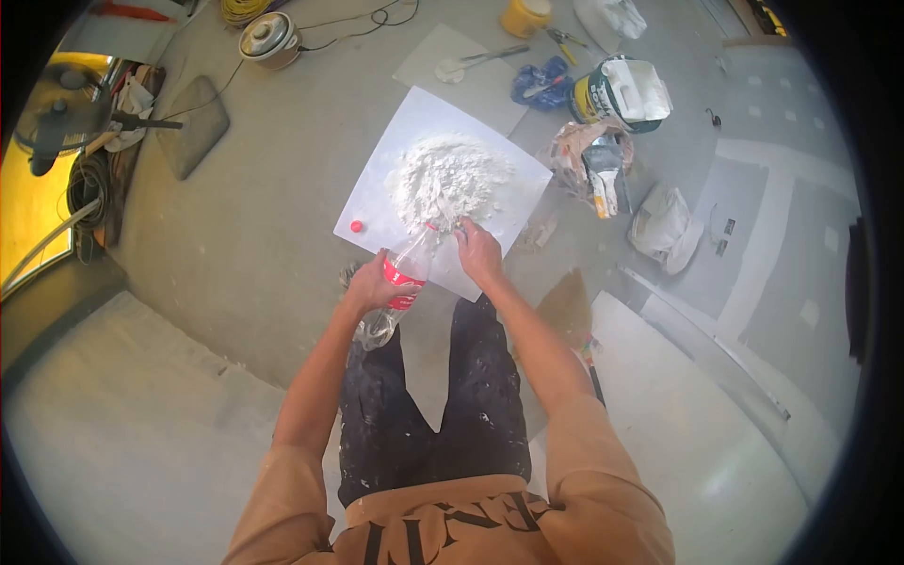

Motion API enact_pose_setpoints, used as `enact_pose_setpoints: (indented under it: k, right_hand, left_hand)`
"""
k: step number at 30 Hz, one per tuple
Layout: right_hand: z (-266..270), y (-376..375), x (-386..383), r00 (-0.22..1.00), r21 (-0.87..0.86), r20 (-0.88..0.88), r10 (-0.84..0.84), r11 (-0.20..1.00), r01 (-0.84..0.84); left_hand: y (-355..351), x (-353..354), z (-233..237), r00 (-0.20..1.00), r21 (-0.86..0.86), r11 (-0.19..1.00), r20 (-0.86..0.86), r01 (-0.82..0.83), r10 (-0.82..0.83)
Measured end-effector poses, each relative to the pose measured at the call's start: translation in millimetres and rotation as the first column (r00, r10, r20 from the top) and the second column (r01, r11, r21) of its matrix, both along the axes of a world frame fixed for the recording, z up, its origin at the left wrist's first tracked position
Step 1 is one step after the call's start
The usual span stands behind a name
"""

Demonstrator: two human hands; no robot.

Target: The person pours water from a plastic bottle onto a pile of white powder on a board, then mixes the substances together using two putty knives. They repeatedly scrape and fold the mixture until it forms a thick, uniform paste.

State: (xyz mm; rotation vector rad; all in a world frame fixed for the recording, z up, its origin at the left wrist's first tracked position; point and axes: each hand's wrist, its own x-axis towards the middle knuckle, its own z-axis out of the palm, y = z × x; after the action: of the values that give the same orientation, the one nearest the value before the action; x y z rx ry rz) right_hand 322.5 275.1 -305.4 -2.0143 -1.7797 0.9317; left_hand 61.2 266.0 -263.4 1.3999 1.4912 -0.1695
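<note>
My left hand [379,285] is wrapped round a clear plastic bottle [409,259] with a red label. The bottle is tilted, its neck pointing at the near edge of a heap of white powder [452,179]. Just right of the neck is my right hand [480,252], its fingers closed at the powder's edge; what they hold, if anything, is too small to make out. Under the heap lies a square white board [377,179]. A red bottle cap [356,226] rests on the board's left corner.
To the right are a paint bucket [591,97], a putty knife [603,174] on a plastic bag, and a white sack [664,231]. A lidded pot [270,42] with a cord stands far left. Pliers [561,43] and a blue bag [541,85] lie beyond the board.
</note>
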Motion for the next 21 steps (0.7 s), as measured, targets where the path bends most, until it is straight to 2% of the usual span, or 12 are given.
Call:
enact_pose_setpoints:
  k: [2,5,8,10,14,16,17,21]
  right_hand:
    - [3.9,-11.7,15.7,0.999,0.008,0.033,0.016,1.000,-0.016]
    - [5.9,-13.5,43.2,0.987,-0.091,0.128,0.098,0.992,-0.087]
    - [-4.4,8.3,53.6,0.985,-0.012,0.171,0.028,1.000,-0.026]
    - [0.8,28.5,43.6,0.983,0.004,0.153,-0.097,0.995,0.097]
    - [-17.7,27.9,13.3,0.990,0.075,0.069,-0.120,0.991,0.115]
    - [-0.2,14.4,9.4,1.000,-0.011,-0.001,-0.001,1.000,0.001]
    - [12.0,10.7,13.9,1.000,-0.115,0.017,0.021,0.993,-0.019]
    - [7.8,-20.0,50.0,0.989,-0.113,0.144,0.031,0.994,-0.015]
  left_hand:
    - [1.4,2.7,-7.2,1.000,-0.004,1.000,0.001,0.011,-0.011]
    - [4.8,5.9,-4.1,0.999,-0.040,0.998,-0.005,0.040,-0.040]
    - [3.9,8.6,-6.7,0.996,-0.022,0.998,-0.061,0.059,-0.060]
    - [5.4,10.4,-8.7,0.993,-0.059,0.994,-0.060,0.095,-0.099]
    - [-0.4,11.6,-14.7,0.998,-0.031,0.998,-0.048,0.050,-0.051]
    - [3.1,16.6,-10.6,0.993,-0.077,0.995,-0.089,0.064,-0.071]
    - [4.7,19.0,-8.8,0.992,-0.091,0.993,-0.101,0.070,-0.079]
    - [4.7,20.0,-6.6,0.987,-0.093,0.993,-0.136,0.074,-0.086]
